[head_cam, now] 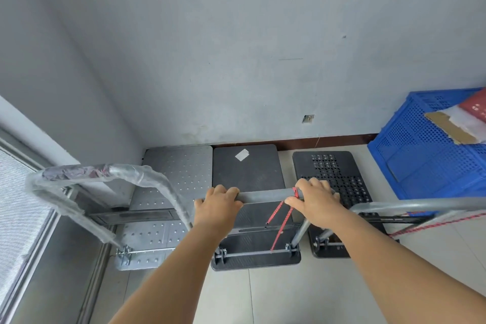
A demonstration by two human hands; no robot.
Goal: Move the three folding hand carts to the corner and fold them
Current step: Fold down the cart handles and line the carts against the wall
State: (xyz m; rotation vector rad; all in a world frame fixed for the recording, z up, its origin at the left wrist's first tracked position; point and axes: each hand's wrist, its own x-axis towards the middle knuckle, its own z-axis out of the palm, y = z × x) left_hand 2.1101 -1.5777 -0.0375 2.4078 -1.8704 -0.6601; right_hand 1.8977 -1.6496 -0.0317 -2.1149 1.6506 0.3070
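Note:
Three folding hand carts stand side by side against the far wall in the corner. The left cart [173, 179] has a grey dotted deck and an upright handle wrapped in plastic film. The middle cart [247, 168] has a black deck with a white sticker, and its grey handle bar [265, 196] carries a red cord. My left hand [219, 202] and my right hand [314, 201] both grip that bar. The right cart [334, 168] has a perforated black deck, its grey handle reaching off to the right.
A blue perforated crate [426, 155] holding cardboard and a red item stands at the right by the wall. A window frame [31, 218] runs along the left. A dark skirting board lines the wall. Pale floor tiles lie in the foreground.

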